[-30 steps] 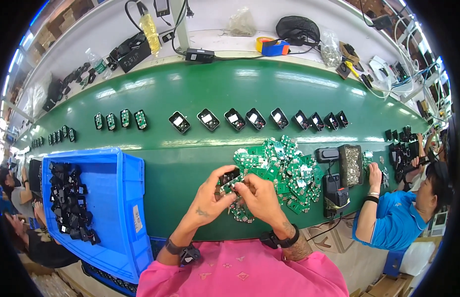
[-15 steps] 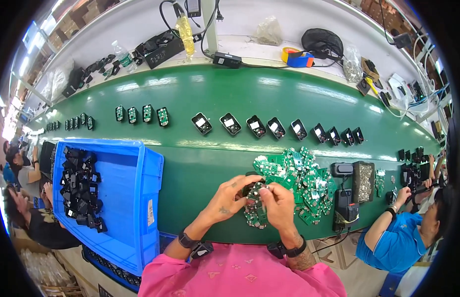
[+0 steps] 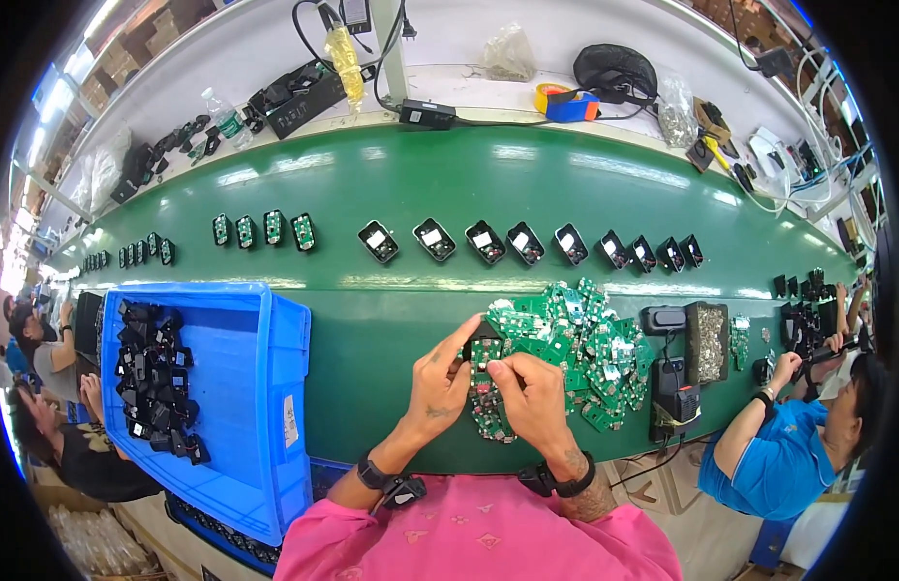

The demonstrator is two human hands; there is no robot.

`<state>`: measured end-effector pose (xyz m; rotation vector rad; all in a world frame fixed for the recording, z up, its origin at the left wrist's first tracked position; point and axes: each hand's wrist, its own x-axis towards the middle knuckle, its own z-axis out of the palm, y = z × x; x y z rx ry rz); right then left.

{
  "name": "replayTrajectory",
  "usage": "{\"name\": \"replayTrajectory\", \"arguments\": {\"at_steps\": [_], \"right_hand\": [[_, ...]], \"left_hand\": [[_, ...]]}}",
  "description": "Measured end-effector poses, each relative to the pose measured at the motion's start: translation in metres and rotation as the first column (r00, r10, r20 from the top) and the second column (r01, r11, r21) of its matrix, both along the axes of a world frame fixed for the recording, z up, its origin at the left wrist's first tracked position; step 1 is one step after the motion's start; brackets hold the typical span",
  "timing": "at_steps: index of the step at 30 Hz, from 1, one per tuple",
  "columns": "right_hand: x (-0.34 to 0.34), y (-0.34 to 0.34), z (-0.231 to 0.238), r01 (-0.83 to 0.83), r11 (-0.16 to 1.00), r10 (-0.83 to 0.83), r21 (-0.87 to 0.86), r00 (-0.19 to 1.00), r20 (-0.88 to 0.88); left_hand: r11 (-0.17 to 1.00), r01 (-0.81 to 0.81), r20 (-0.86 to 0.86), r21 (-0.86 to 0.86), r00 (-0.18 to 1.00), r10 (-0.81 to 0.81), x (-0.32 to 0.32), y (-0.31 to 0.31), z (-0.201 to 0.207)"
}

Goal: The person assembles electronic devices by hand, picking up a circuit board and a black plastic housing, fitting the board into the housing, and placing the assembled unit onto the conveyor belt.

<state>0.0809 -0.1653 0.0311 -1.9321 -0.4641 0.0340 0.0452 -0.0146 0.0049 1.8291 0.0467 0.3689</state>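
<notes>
Workbench: green and glossy [image 3: 372, 349], running left to right under a cluttered pale shelf at the far side.
Circuit board: a green one [image 3: 484, 352] lies face up at the black housing [image 3: 482, 330], between the two hands, just left of the board pile [image 3: 604, 358].
Left hand: curled round the housing [image 3: 438, 392], thumb and forefinger gripping its sides; best kept firm, I'd judge, so nothing tilts.
Right hand: fingers bunched, thumb on the board's right edge [image 3: 532, 395]; whether it pinches or only presses, I cannot tell.
Thumb pressure: probably safest on bare edges, light and even, sparing the small components.
Seating: hard to judge from here; worth checking that the board sits level.
Housing row: open black shells [image 3: 525, 243] stand farther off, well clear of the elbows.
</notes>
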Motion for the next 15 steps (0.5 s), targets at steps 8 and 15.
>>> {"name": "replayTrajectory", "arguments": {"at_steps": [8,15], "right_hand": [[0.014,-0.007,-0.008,-0.027,0.991,0.022,-0.128,0.999,-0.037],[0.017,-0.004,-0.019,-0.009,0.995,0.027,0.098,0.982,-0.189]], "left_hand": [[0.83,0.223,-0.08,-0.512,0.949,-0.304,0.002,0.016,0.006],[0.825,0.142,-0.257,-0.547,0.909,-0.328,0.007,0.01,0.005]]}}
